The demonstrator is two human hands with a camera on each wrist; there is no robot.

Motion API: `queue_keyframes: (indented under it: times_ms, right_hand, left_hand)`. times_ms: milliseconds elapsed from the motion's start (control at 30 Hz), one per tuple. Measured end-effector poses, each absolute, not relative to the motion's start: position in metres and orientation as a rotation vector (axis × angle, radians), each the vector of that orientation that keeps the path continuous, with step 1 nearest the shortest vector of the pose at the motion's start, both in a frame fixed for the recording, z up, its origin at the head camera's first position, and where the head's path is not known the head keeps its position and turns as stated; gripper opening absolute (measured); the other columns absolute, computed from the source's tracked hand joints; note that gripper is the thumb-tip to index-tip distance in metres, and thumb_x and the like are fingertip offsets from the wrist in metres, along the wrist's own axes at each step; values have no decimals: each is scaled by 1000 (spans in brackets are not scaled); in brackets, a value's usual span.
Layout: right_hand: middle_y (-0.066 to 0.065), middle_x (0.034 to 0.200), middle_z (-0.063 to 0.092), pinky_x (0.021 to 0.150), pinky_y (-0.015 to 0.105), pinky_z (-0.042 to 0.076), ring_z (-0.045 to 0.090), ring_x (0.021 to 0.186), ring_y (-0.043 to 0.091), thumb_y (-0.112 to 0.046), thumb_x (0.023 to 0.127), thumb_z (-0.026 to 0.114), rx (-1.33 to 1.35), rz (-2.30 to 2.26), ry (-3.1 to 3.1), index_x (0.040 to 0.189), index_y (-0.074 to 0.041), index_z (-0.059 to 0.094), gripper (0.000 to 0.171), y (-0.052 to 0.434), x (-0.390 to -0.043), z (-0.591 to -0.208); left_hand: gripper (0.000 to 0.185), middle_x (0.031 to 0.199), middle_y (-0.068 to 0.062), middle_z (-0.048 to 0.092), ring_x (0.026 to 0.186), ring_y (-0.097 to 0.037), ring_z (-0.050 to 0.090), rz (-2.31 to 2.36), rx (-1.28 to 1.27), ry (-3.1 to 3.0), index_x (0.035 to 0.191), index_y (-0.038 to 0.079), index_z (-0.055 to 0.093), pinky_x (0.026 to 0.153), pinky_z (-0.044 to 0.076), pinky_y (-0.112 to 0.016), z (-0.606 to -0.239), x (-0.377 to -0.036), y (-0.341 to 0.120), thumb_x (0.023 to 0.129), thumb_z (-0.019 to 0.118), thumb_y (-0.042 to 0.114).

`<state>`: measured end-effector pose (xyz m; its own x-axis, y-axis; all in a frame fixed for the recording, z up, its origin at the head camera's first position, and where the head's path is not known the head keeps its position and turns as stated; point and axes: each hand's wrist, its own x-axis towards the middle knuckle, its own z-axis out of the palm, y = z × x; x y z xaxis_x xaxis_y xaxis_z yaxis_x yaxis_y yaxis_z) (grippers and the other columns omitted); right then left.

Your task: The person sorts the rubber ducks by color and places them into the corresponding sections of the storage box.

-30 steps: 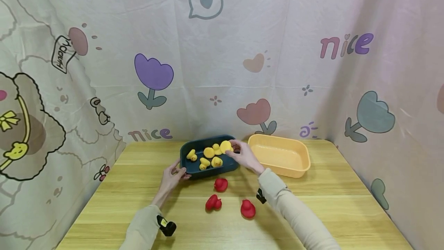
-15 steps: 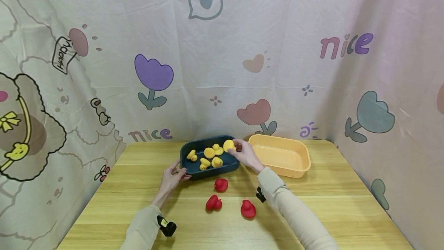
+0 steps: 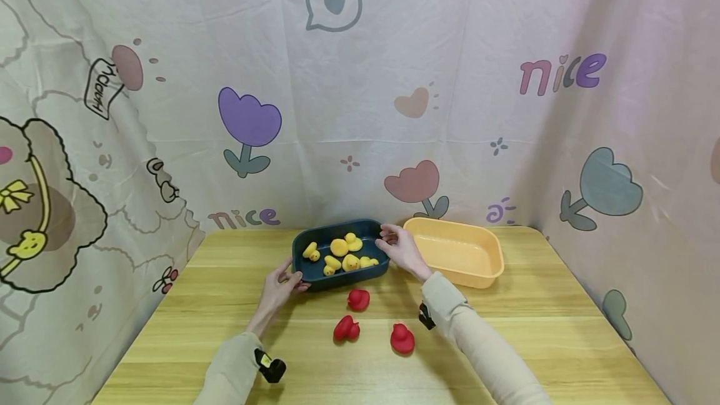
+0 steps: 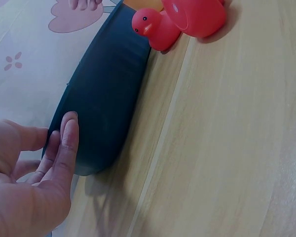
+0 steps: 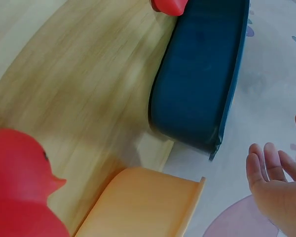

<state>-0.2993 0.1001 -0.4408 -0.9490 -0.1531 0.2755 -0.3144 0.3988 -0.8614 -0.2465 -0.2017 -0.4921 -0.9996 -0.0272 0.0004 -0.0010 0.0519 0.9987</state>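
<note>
A dark blue bin [image 3: 340, 279] stands at the back of the table with several yellow rubber ducks [image 3: 351, 262] lying in it. At its near left corner, my left hand [image 3: 279, 287] pinches the rim, thumb on the inner side and fingers along the outer wall; the left wrist view shows this hand [image 4: 39, 177] close up. My right hand [image 3: 402, 250] hovers at the bin's right end, fingers loosely bent and holding nothing. In the right wrist view this hand [image 5: 281, 187] appears apart from the bin [image 5: 197, 74].
Three red rubber ducks [image 3: 402, 339] lie on the wooden table [image 3: 270, 380] in front of the bin. Just right of the bin stands a yellow-orange bin [image 3: 454, 249], with nothing seen inside. A printed cloth [image 3: 349, 111] hangs behind the table.
The yellow rubber duck my right hand held has been let go and now lies in the dark blue bin's near right part. My left hand has stayed on the rim.
</note>
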Motion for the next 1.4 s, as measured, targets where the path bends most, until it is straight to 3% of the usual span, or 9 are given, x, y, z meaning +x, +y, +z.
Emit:
queue_keyframes:
  times_ms: [667,800,933,1067,1233,1400]
  right_hand:
    - [31,115,65,104,52,54,63,105,37,-4,94,66,443,1600,-2424,129,11,60,39,131,-284,-447]
    - [30,113,66,101,44,57,65,103,33,-1,93,66,438,1608,-2388,127,12,61,37,144,-281,-449]
    - [30,113,66,96,24,57,65,101,23,-1,94,66,374,1663,-2361,128,13,59,38,162,-276,-450]
    - [30,114,66,89,9,52,63,96,8,-3,94,67,275,1691,-2329,129,13,59,39,184,-271,-452]
    - [32,108,66,78,5,50,60,83,0,3,92,66,136,1598,-2261,125,14,62,36,215,-260,-445]
    - [23,97,68,65,3,47,54,71,-9,4,88,67,-49,1494,-2175,118,10,68,30,251,-262,-455]
  left_hand:
    - [62,84,-8,67,71,-9,74,-2154,29,-2249,157,-3,27,77,65,-31,-495,-251,-198,101,52,-4]
    - [61,88,-13,68,72,-10,74,-2143,51,-2257,157,-2,27,77,65,-29,-495,-252,-197,101,52,-3]
    - [61,93,-17,69,71,-8,74,-2130,81,-2268,157,-1,28,75,64,-25,-495,-252,-196,101,51,-2]
    - [61,89,-13,68,69,-7,73,-2123,118,-2252,157,-1,29,74,64,-24,-495,-251,-197,100,51,-2]
    - [60,88,-11,68,66,-5,71,-2087,167,-2234,156,-2,30,69,62,-19,-494,-249,-203,99,50,-3]
    - [60,86,-7,70,63,-4,70,-2043,229,-2234,155,-3,30,67,62,-19,-494,-248,-216,99,50,-2]
